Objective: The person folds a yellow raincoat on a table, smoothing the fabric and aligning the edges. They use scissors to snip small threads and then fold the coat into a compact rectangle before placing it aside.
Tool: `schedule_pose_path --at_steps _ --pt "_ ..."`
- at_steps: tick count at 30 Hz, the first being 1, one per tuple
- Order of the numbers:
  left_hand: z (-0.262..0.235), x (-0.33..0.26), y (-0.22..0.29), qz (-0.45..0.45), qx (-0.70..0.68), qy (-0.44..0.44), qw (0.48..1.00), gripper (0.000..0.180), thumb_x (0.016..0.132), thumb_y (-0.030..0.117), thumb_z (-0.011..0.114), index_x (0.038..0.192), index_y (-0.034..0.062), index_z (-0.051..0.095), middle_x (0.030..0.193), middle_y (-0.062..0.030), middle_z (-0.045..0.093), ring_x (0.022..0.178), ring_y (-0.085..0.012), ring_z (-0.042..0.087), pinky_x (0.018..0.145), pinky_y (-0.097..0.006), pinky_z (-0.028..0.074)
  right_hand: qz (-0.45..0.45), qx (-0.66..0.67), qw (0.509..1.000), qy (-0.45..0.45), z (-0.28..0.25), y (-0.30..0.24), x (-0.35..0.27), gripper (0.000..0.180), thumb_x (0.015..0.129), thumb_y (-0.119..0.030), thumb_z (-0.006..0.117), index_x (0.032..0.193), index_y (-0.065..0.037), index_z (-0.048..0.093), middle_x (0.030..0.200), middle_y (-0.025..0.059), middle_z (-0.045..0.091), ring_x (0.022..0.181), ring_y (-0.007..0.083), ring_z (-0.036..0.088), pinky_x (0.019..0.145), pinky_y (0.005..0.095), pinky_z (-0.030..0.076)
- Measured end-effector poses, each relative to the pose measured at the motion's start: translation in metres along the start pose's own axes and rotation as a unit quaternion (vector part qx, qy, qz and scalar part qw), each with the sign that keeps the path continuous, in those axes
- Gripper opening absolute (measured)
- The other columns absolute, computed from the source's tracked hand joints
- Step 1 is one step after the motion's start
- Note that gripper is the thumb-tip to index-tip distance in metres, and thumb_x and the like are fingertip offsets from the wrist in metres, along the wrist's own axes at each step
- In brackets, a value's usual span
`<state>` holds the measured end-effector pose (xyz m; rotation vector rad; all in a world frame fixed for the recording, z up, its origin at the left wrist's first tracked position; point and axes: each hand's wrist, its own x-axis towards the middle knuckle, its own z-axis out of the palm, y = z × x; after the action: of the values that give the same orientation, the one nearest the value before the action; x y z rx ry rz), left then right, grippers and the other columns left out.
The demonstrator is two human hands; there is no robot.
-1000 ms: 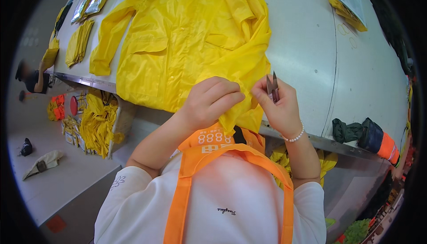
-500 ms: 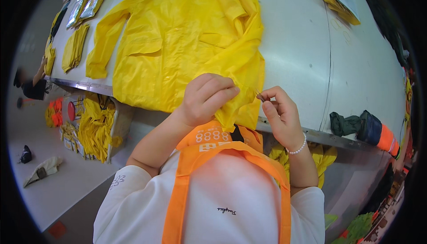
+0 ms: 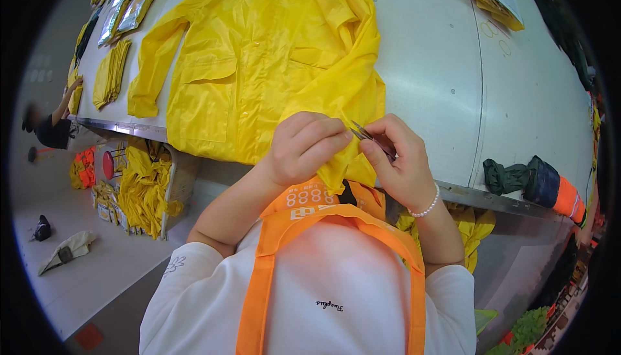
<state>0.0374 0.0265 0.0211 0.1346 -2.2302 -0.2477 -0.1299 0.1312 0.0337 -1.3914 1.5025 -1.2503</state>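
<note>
Bare grey table open right of yellow raincoat, dark bundle at edge

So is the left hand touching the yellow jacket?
Touching. The head view shows the left hand pinching the jacket hem at the table edge, fabric bunched under its fingers.

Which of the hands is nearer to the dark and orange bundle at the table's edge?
Right. The right hand, holding small snips at the yellow raincoat, is closer to the bundle; the left hand sits farther away.
</note>
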Motion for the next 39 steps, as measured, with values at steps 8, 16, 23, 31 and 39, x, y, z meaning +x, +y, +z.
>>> schedule_pose_path --at_steps 8,16,23,31,39 --pt "0.003 -0.002 0.003 -0.023 -0.011 0.021 0.999 0.026 0.06 0.011 0.073 0.083 0.0012 0.064 0.082 -0.0101 0.061 0.065 -0.0223 0.059 0.054 -0.029 0.046 0.043 0.064 0.997 -0.017 0.0 0.004 0.001 0.016 0.083 -0.011 0.064 0.087 0.001 0.053 0.072 0.0067 0.051 0.056 0.0099 0.044 0.051 0.023 0.037" --pt "0.003 -0.004 0.002 -0.008 -0.019 -0.007 1.0 0.027 0.061 0.012 0.073 0.084 0.0016 0.064 0.083 -0.01 0.061 0.065 -0.0222 0.059 0.054 -0.029 0.046 0.03 0.057 0.998 -0.014 -0.003 0.008 0.0 0.014 0.08 -0.006 0.066 0.085 0.001 0.055 0.071 0.005 0.052 0.055 0.008 0.043 0.05 0.0219 0.036" --pt "0.004 -0.004 0.001 0.002 -0.016 -0.028 0.999 0.027 0.061 0.013 0.073 0.084 0.0015 0.064 0.084 -0.0097 0.061 0.065 -0.0219 0.059 0.054 -0.029 0.046 0.022 0.055 0.998 -0.012 -0.009 0.016 -0.001 0.014 0.078 -0.007 0.068 0.083 0.0 0.057 0.072 0.0054 0.053 0.054 0.0101 0.044 0.05 0.0234 0.036" --pt "0.005 -0.011 0.0 -0.011 -0.025 -0.065 0.998 0.022 0.065 0.011 0.064 0.085 0.0011 0.063 0.085 -0.0094 0.061 0.066 -0.0218 0.058 0.054 -0.029 0.046 0.042 -0.028 0.999 -0.002 -0.022 0.026 0.012 0.015 0.079 -0.01 0.068 0.087 0.0 0.059 0.073 0.0068 0.055 0.057 0.0119 0.049 0.052 0.023 0.04" --pt "-0.047 -0.094 -0.003 -0.211 -0.066 -0.446 0.867 0.043 0.065 0.008 0.066 0.107 0.007 0.058 0.107 -0.0106 0.059 0.098 -0.0286 0.056 0.08 -0.037 0.047 0.161 -0.403 0.84 0.325 -0.259 0.284 0.038 0.022 0.084 -0.022 0.062 0.096 -0.003 0.064 0.097 0.0141 0.059 0.09 0.0282 0.059 0.08 0.0354 0.046"
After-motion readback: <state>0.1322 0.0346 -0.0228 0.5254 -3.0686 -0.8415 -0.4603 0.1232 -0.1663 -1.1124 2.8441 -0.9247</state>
